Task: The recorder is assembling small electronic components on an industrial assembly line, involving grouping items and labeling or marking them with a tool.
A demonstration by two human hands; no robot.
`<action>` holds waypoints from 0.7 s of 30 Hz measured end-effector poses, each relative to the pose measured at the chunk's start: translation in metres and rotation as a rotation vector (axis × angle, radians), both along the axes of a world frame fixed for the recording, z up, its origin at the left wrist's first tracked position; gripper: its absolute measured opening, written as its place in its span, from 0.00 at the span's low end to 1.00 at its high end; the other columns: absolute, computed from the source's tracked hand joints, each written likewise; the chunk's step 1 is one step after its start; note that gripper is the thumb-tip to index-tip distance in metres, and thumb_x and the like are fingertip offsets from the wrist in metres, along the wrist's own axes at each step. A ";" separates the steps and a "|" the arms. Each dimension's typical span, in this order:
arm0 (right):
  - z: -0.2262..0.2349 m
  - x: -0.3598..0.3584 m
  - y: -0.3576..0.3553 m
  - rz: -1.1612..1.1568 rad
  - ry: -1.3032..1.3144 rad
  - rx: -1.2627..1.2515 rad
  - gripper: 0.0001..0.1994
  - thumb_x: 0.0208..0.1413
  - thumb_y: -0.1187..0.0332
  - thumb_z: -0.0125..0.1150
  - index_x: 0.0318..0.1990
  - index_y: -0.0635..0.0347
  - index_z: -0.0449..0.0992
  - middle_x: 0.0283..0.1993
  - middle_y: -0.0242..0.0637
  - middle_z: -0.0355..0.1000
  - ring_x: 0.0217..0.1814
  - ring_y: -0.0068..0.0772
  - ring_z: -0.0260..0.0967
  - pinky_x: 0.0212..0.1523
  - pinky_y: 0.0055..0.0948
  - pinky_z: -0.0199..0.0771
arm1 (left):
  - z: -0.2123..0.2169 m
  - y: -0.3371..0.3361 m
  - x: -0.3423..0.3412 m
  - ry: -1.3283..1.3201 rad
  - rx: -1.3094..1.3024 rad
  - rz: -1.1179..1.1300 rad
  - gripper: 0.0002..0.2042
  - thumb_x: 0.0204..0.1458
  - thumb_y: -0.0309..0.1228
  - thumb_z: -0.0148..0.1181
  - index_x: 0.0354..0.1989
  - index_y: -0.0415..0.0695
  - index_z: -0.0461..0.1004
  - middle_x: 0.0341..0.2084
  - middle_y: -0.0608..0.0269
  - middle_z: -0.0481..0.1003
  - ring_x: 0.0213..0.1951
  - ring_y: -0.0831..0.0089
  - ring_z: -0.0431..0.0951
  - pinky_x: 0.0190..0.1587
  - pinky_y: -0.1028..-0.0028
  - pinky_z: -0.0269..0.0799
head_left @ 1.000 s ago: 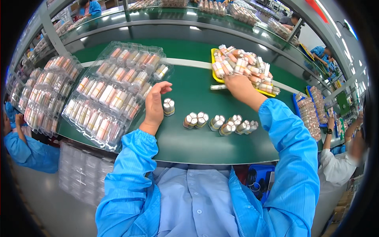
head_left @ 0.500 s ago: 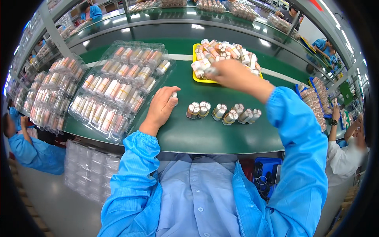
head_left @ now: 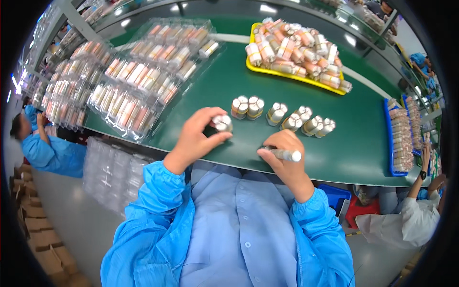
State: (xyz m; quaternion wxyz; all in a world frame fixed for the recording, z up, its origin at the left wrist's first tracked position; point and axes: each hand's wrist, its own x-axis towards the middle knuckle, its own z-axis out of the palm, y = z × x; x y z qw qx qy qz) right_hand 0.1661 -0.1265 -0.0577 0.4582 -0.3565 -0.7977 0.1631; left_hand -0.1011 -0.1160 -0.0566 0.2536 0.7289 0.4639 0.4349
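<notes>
My left hand (head_left: 197, 141) has thumb and fingers curled round an upright bundle of cylinders (head_left: 223, 124) with whitish ends, low over the green table. To its right, near the table's front edge, my right hand (head_left: 288, 160) is closed on a slim greyish cylinder (head_left: 285, 154) with a white end; blur hides its exact kind. Beyond the hands stand several upright bundles in a loose row, among them a left pair (head_left: 247, 107), a middle bundle (head_left: 276, 114) and a right pair (head_left: 319, 126). Dark bases and white tops show on them.
A yellow tray (head_left: 296, 76) heaped with pink and white banded bundles sits at the back right. Clear plastic trays (head_left: 136, 91) filled with bundles cover the left side. Blue trays (head_left: 389, 138) stand at the far right. Other people (head_left: 48, 148) sit on either side.
My right hand has come from the yellow tray back to the near edge, bringing a cylinder. My left hand's bundle now shows upright between thumb and fingers. The view has shifted.
</notes>
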 end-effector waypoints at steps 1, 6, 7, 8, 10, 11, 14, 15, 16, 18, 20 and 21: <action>-0.003 -0.004 0.001 -0.002 -0.006 0.007 0.13 0.48 0.68 0.77 0.30 0.61 0.76 0.29 0.38 0.72 0.30 0.44 0.68 0.32 0.39 0.69 | -0.004 -0.006 0.006 -0.001 0.018 -0.048 0.24 0.43 0.27 0.77 0.52 0.42 0.77 0.45 0.59 0.77 0.44 0.68 0.78 0.50 0.72 0.74; -0.010 0.002 -0.005 -0.095 -0.182 -0.150 0.11 0.50 0.69 0.76 0.33 0.63 0.77 0.34 0.38 0.72 0.31 0.45 0.72 0.32 0.40 0.73 | -0.006 -0.021 0.023 -0.011 -0.018 -0.099 0.24 0.43 0.25 0.75 0.52 0.41 0.77 0.46 0.55 0.76 0.46 0.62 0.78 0.51 0.70 0.74; -0.008 0.003 -0.006 -0.091 -0.168 -0.207 0.11 0.51 0.69 0.76 0.33 0.63 0.78 0.34 0.38 0.72 0.31 0.44 0.73 0.31 0.39 0.73 | -0.006 -0.020 0.025 -0.022 -0.023 -0.104 0.24 0.43 0.24 0.74 0.52 0.41 0.76 0.46 0.55 0.77 0.47 0.62 0.78 0.51 0.69 0.74; -0.005 0.004 -0.006 -0.087 -0.153 -0.264 0.11 0.51 0.69 0.76 0.33 0.64 0.78 0.34 0.39 0.72 0.31 0.44 0.73 0.30 0.38 0.74 | -0.007 -0.020 0.025 -0.034 -0.028 -0.109 0.24 0.44 0.23 0.74 0.52 0.41 0.76 0.46 0.55 0.77 0.47 0.62 0.78 0.51 0.69 0.74; 0.013 -0.001 -0.002 -0.013 -0.060 -0.152 0.10 0.52 0.70 0.75 0.35 0.63 0.79 0.34 0.39 0.74 0.29 0.40 0.74 0.28 0.37 0.74 | -0.008 -0.018 0.024 -0.058 -0.027 -0.125 0.24 0.45 0.22 0.72 0.53 0.41 0.75 0.46 0.55 0.76 0.46 0.62 0.78 0.49 0.67 0.76; 0.026 -0.006 0.002 0.042 -0.008 -0.103 0.10 0.52 0.70 0.75 0.35 0.63 0.79 0.35 0.39 0.74 0.29 0.40 0.73 0.28 0.37 0.74 | -0.010 -0.017 0.023 -0.067 -0.028 -0.131 0.24 0.45 0.22 0.71 0.53 0.41 0.74 0.46 0.55 0.76 0.45 0.62 0.78 0.48 0.67 0.76; 0.050 -0.025 0.018 0.164 0.063 0.002 0.07 0.52 0.72 0.74 0.34 0.63 0.80 0.35 0.40 0.76 0.30 0.38 0.73 0.29 0.36 0.74 | -0.011 -0.016 0.023 -0.011 0.092 -0.063 0.23 0.45 0.20 0.71 0.52 0.40 0.74 0.45 0.56 0.76 0.45 0.62 0.78 0.48 0.67 0.77; 0.052 -0.031 0.025 0.200 0.076 0.033 0.07 0.53 0.73 0.74 0.34 0.63 0.80 0.35 0.40 0.76 0.30 0.38 0.74 0.30 0.36 0.74 | -0.011 -0.016 0.022 -0.031 0.064 -0.061 0.23 0.44 0.20 0.71 0.52 0.41 0.74 0.45 0.56 0.76 0.45 0.62 0.78 0.47 0.67 0.77; 0.049 -0.034 0.033 0.221 0.092 0.022 0.06 0.53 0.74 0.73 0.34 0.63 0.80 0.34 0.40 0.76 0.31 0.38 0.74 0.30 0.35 0.74 | -0.011 -0.016 0.023 -0.052 0.037 -0.058 0.23 0.44 0.20 0.71 0.51 0.41 0.74 0.45 0.57 0.75 0.45 0.62 0.78 0.47 0.68 0.77; 0.039 -0.039 0.045 0.259 0.120 -0.002 0.05 0.53 0.75 0.72 0.33 0.63 0.80 0.32 0.40 0.76 0.31 0.38 0.74 0.31 0.35 0.74 | -0.011 -0.016 0.023 -0.084 -0.004 -0.057 0.22 0.44 0.19 0.71 0.50 0.41 0.74 0.44 0.57 0.75 0.44 0.63 0.77 0.46 0.68 0.78; 0.030 -0.040 0.048 0.247 0.136 -0.022 0.04 0.53 0.76 0.70 0.34 0.63 0.79 0.30 0.40 0.75 0.31 0.38 0.73 0.32 0.34 0.74 | -0.009 -0.014 0.023 -0.106 -0.031 -0.064 0.22 0.43 0.19 0.71 0.49 0.41 0.74 0.43 0.58 0.75 0.44 0.63 0.77 0.46 0.69 0.78; 0.027 -0.039 0.046 0.241 0.133 -0.028 0.04 0.53 0.76 0.70 0.34 0.63 0.79 0.30 0.40 0.76 0.31 0.38 0.73 0.31 0.34 0.74 | -0.010 -0.015 0.023 -0.103 -0.025 -0.061 0.22 0.43 0.19 0.71 0.49 0.41 0.74 0.44 0.57 0.75 0.44 0.63 0.77 0.45 0.69 0.78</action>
